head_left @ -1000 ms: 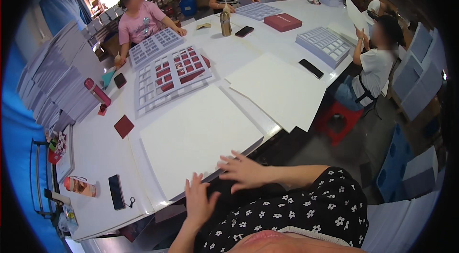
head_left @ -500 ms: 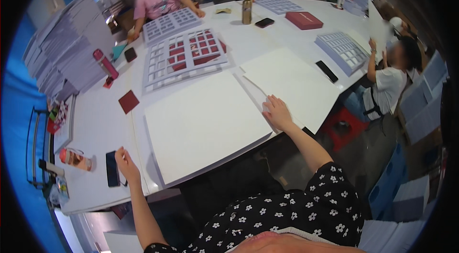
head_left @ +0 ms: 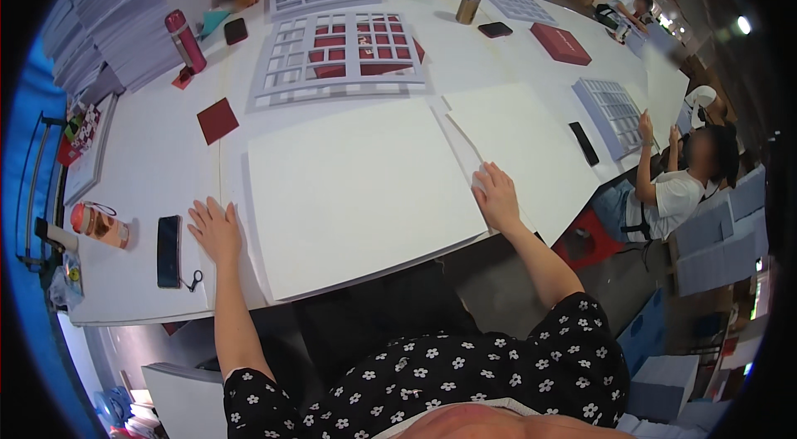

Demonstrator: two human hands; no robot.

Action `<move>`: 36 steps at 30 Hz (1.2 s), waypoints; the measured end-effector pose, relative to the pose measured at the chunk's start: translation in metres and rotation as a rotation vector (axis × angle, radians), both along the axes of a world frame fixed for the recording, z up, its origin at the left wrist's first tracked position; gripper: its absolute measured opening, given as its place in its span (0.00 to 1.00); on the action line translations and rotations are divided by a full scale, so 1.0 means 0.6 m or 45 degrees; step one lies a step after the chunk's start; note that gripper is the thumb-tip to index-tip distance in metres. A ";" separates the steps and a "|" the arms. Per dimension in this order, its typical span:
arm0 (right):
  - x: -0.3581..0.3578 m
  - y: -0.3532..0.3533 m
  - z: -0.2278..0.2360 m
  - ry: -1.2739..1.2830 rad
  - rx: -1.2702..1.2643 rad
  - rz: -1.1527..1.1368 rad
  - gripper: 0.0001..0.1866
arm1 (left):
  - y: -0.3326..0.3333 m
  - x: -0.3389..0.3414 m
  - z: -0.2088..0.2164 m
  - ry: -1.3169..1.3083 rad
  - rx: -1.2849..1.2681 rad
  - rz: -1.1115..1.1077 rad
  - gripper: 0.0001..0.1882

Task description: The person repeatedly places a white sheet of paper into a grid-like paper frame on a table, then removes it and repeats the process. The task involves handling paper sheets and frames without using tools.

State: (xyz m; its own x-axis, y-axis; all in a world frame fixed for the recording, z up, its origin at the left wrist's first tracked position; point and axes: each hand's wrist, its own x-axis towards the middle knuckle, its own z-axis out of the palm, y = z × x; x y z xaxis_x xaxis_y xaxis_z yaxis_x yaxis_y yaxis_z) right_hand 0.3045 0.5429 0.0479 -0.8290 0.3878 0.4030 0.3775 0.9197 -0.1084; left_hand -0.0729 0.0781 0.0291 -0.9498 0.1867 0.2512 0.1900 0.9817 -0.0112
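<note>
- Panel: flat, smooth, white, squarish; lies on glossy white surface, pale latticed tray beyond.
- Second ago, both hands at its near edge; now left hand beside phone, right hand at panel's right edge.
- Left: open, fingers spread, empty. Right: loosely open, grasping nothing; panel contact unclear.

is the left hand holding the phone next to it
No, the phone lies on the white table, with a visible gap between it and the open left hand.
</note>
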 end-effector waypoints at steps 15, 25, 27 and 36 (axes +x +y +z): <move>-0.023 0.030 0.024 -0.235 -0.137 0.009 0.18 | -0.012 -0.007 -0.009 0.048 0.063 -0.021 0.32; -0.330 0.070 0.198 -0.099 -0.019 0.279 0.37 | -0.010 0.000 -0.004 0.070 0.090 -0.011 0.31; -0.412 0.046 0.219 -0.203 -0.038 0.359 0.47 | -0.010 -0.001 -0.002 0.070 0.104 -0.030 0.30; -0.674 0.031 0.172 -0.734 -0.016 0.119 0.67 | -0.002 -0.003 0.007 0.077 0.123 -0.051 0.29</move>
